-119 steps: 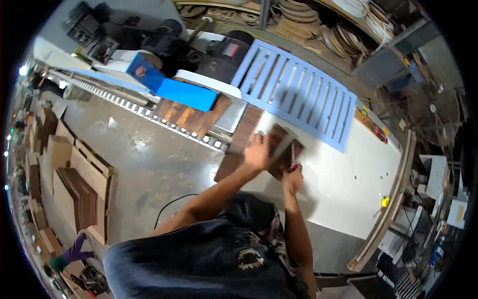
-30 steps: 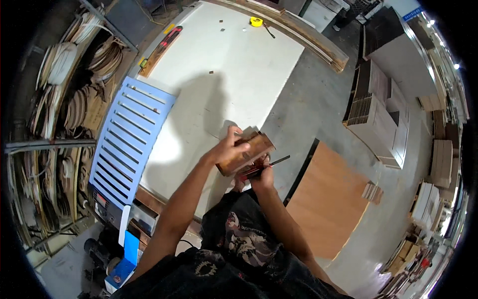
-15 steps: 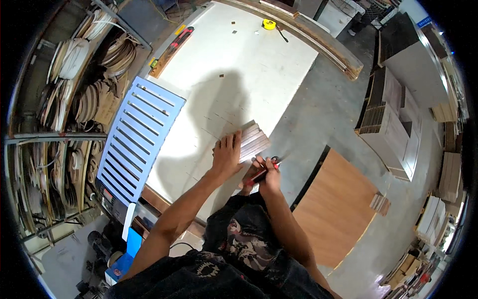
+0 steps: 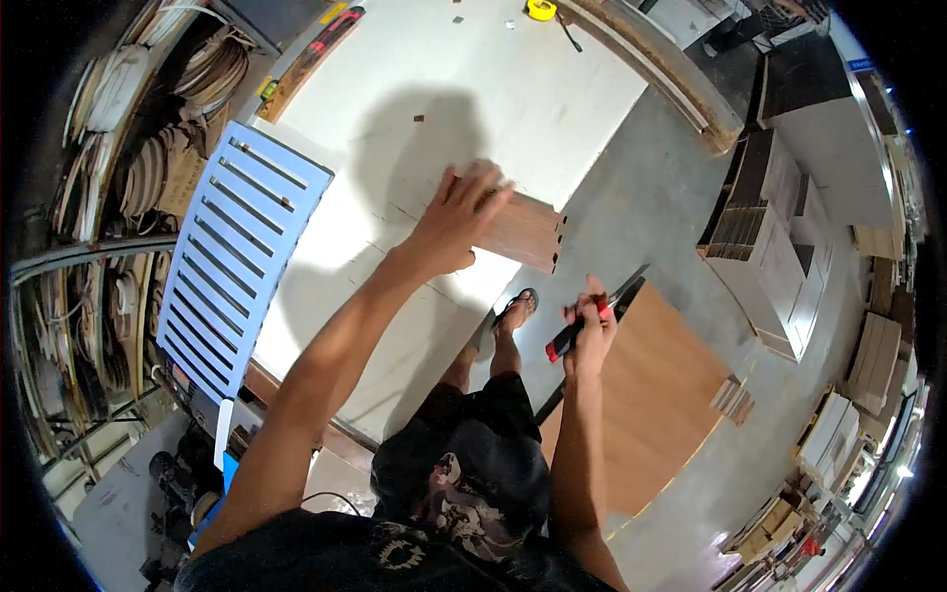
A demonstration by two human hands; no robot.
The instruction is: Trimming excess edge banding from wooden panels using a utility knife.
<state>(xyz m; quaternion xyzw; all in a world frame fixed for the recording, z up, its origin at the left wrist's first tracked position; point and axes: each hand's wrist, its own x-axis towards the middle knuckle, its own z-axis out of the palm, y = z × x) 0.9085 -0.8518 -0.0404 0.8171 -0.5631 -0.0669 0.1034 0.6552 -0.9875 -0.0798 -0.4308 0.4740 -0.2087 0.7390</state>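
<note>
My left hand (image 4: 462, 219) lies palm down with spread fingers on brown wood-grain pieces (image 4: 533, 235). These rest at the right edge of the white board (image 4: 345, 237), side by side like one panel. Small dark gaps mark their right end. Off the table's edge, my right hand (image 4: 589, 335) is closed around a knife (image 4: 564, 341) with a red and black handle. Its grey blade points up and away to the right, apart from the wood. Fingers of the left hand are slightly blurred.
A blue slatted panel (image 4: 242, 261) lies along the left side. Farther off are a red spirit level (image 4: 333, 32) and a yellow tape measure (image 4: 541, 10). A brown plywood sheet (image 4: 641, 395) lies at the right, with small strips (image 4: 732, 401) on its edge. My foot (image 4: 517, 310) stands below.
My right hand has moved right with the knife, away from the wood. My left hand has shifted up and now lies flatter. The pieces show a brown face instead of their pale, stepped edges.
</note>
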